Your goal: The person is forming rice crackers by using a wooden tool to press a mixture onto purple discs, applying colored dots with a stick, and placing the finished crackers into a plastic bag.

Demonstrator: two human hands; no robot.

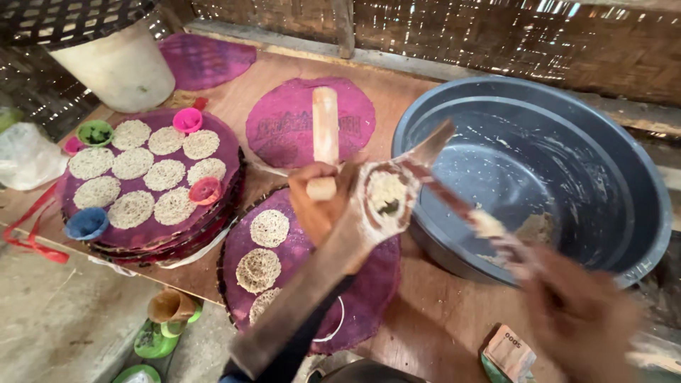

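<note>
Left hand [319,202] gripping one wooden press [355,213]; right hand [578,312] holding one spatula [464,206] over one grey basin [638,177]. Nine lacy discs on stacked purple mats [227,142]; three on near mat [369,291]. On desk [433,319].

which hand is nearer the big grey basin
Right. The right hand hovers just past the big grey basin at its near rim, reaching a spoon-like tool into it. The left hand is further off, over the purple mat, in a grip on the wooden press.
</note>
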